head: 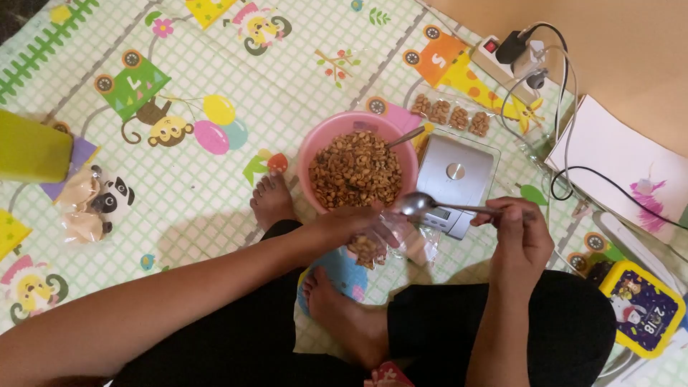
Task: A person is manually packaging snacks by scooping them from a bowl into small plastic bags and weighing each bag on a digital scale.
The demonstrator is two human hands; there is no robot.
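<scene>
My left hand holds a small clear plastic bag partly filled with brown nuts, just below a pink bowl full of the same nuts. My right hand grips the handle of a metal spoon whose bowl hovers over the bag's mouth. A second spoon rests inside the pink bowl. A silver kitchen scale sits right of the bowl, behind the spoon.
Several filled small bags lie beyond the scale. A power strip with cables is at the back right, a white paper beside it. A yellow box sits at right; a green container and clear bags at left. My feet rest on the patterned mat.
</scene>
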